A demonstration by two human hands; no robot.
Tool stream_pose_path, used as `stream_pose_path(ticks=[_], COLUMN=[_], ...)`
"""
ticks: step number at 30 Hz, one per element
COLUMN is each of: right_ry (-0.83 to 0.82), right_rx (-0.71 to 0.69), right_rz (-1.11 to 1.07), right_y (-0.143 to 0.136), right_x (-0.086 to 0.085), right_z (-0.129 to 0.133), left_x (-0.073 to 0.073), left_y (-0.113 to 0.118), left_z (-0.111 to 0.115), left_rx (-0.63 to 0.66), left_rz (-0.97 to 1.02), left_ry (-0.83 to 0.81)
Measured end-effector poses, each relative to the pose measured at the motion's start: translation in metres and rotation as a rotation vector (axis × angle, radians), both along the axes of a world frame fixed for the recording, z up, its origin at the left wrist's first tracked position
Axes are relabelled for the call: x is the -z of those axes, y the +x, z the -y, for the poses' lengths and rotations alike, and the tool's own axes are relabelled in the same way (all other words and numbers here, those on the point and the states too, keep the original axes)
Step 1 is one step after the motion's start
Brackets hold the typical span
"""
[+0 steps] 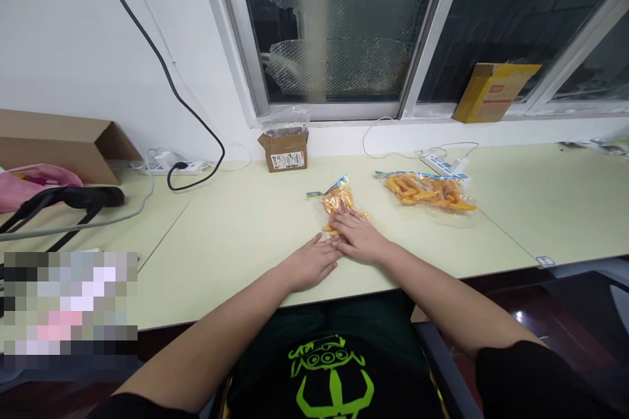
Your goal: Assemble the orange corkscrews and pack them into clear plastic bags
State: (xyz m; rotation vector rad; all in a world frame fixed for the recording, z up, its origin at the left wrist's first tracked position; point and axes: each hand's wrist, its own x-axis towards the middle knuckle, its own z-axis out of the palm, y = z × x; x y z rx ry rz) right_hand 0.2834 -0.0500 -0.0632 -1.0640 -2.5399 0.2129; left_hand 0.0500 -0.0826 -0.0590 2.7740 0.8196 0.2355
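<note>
A clear plastic bag of orange-yellow toy figures [338,198] lies on the pale table, its coloured header card at the far end. My right hand [361,236] rests flat over the bag's near part, fingers stretched out and hiding some of the contents. Close beside it, my left hand [312,263] lies on the table at the bag's near edge, fingers extended, its tips meeting the right hand. To the right is a second clear bag with similar orange pieces [427,191], apart from both hands. What the pieces exactly are is hard to make out.
A small open cardboard box [287,150] stands by the wall. Power strips [445,166] with cables lie at the back. A larger carton [54,144], a pink bag [42,183] and a black strap-like object [93,198] are at left. A yellow box [496,93] leans against the window.
</note>
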Motion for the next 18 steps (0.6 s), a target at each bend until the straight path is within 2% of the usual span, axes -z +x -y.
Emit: stream_pose_path(ticks=[7, 10, 14, 18], right_ry=[0.081, 0.134, 0.161, 0.138], right_rx=[0.126, 0.267, 0.606, 0.653], right_rz=[0.054, 0.072, 0.111, 0.123], right_y=[0.053, 0.069, 0.069, 0.059], right_x=[0.005, 0.004, 0.006, 0.011], right_z=[-0.044, -0.057, -0.063, -0.062], left_x=[-0.007, -0.009, -0.009, -0.009], left_y=[0.002, 0.001, 0.001, 0.002], left_z=[-0.001, -0.002, -0.003, -0.002], left_rx=[-0.081, -0.092, -0.109, -0.123], left_rz=[0.036, 0.101, 0.154, 0.167], left_ry=[-0.094, -0.121, -0.144, -0.154])
